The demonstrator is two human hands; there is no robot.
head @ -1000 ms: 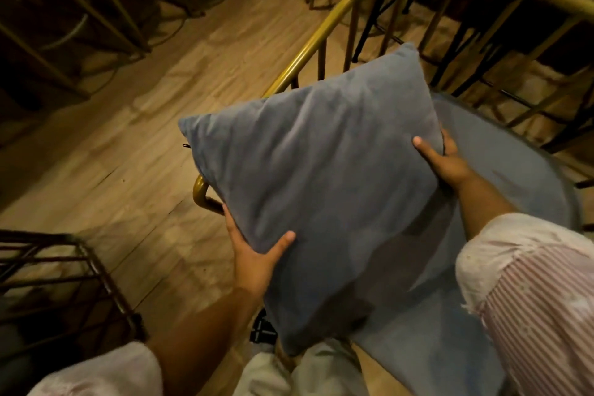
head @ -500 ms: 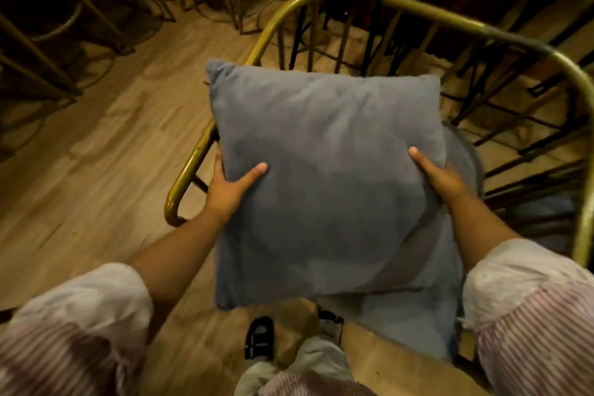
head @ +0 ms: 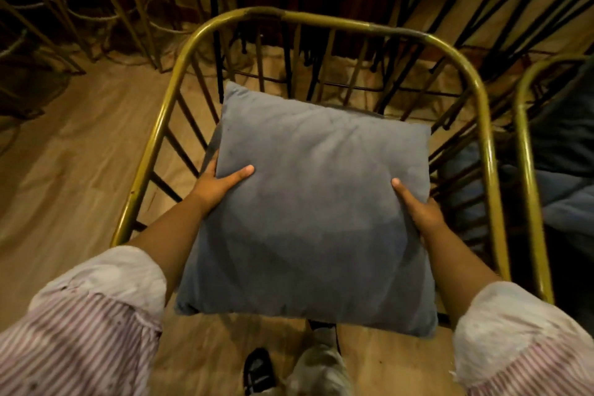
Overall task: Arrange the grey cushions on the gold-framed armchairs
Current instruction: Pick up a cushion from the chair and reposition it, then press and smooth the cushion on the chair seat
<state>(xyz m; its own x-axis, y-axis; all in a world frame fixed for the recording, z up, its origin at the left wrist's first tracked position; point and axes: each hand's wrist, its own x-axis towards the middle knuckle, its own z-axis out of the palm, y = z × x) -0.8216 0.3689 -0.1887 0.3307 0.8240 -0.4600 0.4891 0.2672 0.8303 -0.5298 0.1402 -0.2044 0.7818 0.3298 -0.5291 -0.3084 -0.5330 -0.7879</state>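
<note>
A: What does the cushion (head: 308, 212) look like?

B: It is a square grey one in soft, faintly creased cloth, with pointed corners and a darker shadow over its near half. It faces the camera flat.

A: And where is it?

B: Inside the curve of the gold armchair frame (head: 485, 138), held between that rail's two sides. Whether it rests on anything under it I cannot tell.

A: How do the hands hold it?

B: The left hand (head: 213, 185) clasps its left edge, thumb laid on top and fingers hidden behind. The right hand (head: 421, 207) clasps the right edge the same way, thumb on the face. Both sleeves (head: 96, 325) are striped pink and white.

A: Is there anything in the chairs?

B: In this chair, a dark grey strip shows just behind the cushion's top edge; what it is I cannot tell. A second gold frame (head: 527, 170) stands just to the right, and grey-blue padding (head: 569, 190) lies within it.

A: And underneath?

B: A wooden floor (head: 70, 164), with a dark shoe (head: 257, 370) at the bottom.
</note>
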